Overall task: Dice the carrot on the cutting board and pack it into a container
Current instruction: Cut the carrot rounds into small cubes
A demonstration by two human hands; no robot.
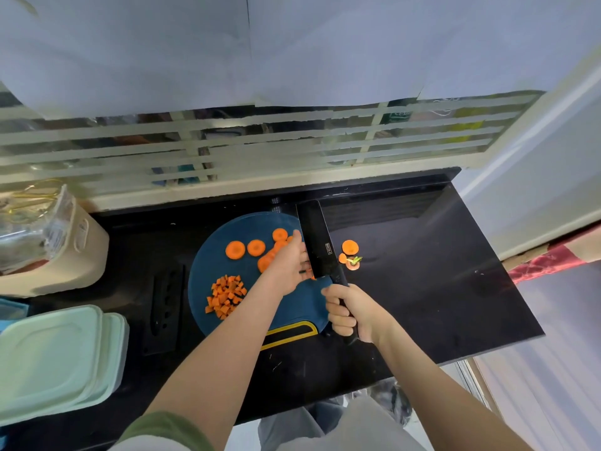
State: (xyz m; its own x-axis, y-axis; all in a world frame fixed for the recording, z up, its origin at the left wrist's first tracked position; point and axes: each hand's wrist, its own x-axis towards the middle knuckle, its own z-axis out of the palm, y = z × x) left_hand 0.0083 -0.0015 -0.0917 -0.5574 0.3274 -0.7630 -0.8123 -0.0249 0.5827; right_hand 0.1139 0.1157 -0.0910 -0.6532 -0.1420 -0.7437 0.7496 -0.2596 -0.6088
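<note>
A round blue cutting board (208, 265) lies on the black counter. Several orange carrot slices (255, 247) sit on its far part, and a heap of carrot dice (226, 296) lies at its near left. My left hand (287, 265) rests flat on carrot slices beside the blade, its fingers extended. In my right hand (349, 309) is the black handle of a black cleaver (320, 244), whose blade stands edge down on the board right of my left hand. Stacked pale green containers (58, 359) with lids sit at the near left.
A carrot slice (350, 247) and the stem end (353, 261) lie on the counter right of the board. A black knife sheath (166, 307) lies left of the board. A beige basket (65, 252) stands far left. The counter edge (487, 353) runs at the right.
</note>
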